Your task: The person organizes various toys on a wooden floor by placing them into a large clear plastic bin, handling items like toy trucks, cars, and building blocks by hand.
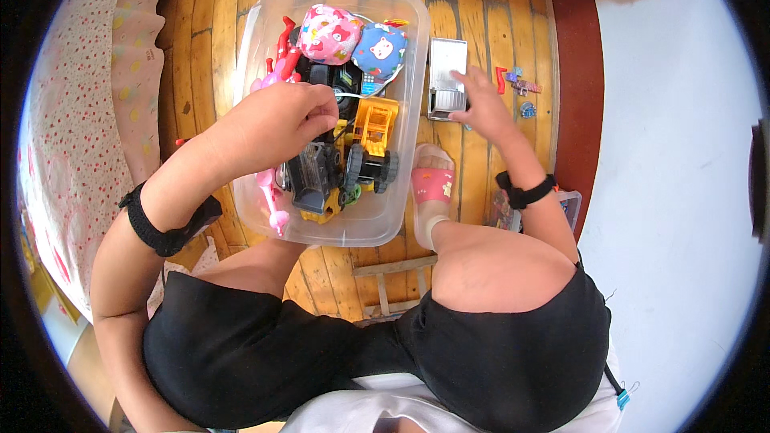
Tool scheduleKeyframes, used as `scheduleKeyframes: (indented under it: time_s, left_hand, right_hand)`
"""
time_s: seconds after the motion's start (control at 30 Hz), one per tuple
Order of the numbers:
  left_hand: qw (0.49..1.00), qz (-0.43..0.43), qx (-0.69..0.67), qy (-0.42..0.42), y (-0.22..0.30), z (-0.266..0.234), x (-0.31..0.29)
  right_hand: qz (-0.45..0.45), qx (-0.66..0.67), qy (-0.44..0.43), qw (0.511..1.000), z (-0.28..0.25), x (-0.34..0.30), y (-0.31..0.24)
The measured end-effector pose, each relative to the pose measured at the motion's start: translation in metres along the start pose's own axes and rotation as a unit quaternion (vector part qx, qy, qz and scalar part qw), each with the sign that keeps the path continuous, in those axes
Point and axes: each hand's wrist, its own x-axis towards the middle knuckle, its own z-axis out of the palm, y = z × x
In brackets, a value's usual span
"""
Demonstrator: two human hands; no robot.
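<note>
My left hand point(295, 119) is over a clear plastic bin point(413, 24), its fingers curled into a pinch. What they hold, if anything, is hidden; a thin white strip point(350, 95) shows beside the knuckles. Under and around it lie a yellow toy construction vehicle point(375, 124) with black wheels, a black toy vehicle point(309, 172), and pink toy figures point(277, 212). Pink and blue cloth balls point(329, 34) rest at the bin's far end. Right of the bin, my right hand point(488, 108) grips the near right side of a silver box-shaped toy point(447, 64) on the floor.
Small loose toy pieces point(521, 84) and a red piece point(501, 80) lie on the wooden floor point(473, 0) beyond my right hand. Another clear container point(569, 204) sits under my right forearm. A bed skirt point(132, 56) borders the left, a white wall point(666, 152) the right.
</note>
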Motion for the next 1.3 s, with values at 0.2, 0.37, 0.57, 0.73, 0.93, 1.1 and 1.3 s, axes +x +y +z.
scheduleKeyframes:
  time_s: [0.2, 0.37, 0.57, 0.73, 0.93, 1.1, 1.3]
  left_hand:
    - [0.996, -0.042, -0.067, 0.039, -0.002, -0.009, 0.015]
    - [0.996, -0.079, 0.005, 0.038, -0.025, -0.01, 0.022]
    - [0.989, 0.019, 0.112, -0.091, -0.042, 0.021, -0.001]
    - [0.957, 0.062, 0.21, -0.191, -0.04, 0.038, -0.011]
    - [0.938, 0.061, 0.214, -0.265, -0.036, 0.029, -0.015]
    - [0.941, 0.089, 0.179, -0.273, -0.037, 0.021, -0.015]
    - [0.95, 0.03, 0.193, -0.246, -0.042, 0.029, -0.028]
  right_hand:
    - [-0.032, -0.024, -0.12, 0.992, 0.017, 0.005, -0.02]
    - [-0.008, 0.036, -0.04, 0.999, -0.016, -0.004, -0.016]
    - [-0.04, 0.074, 0.079, 0.993, -0.126, -0.003, -0.078]
    - [-0.3, 0.233, -0.067, 0.923, -0.155, 0.014, -0.14]
    - [-0.319, 0.224, -0.241, 0.889, -0.111, 0.04, -0.172]
    - [-0.289, 0.094, -0.153, 0.94, -0.088, 0.043, -0.19]
    - [-0.237, 0.095, -0.205, 0.945, -0.074, 0.04, -0.201]
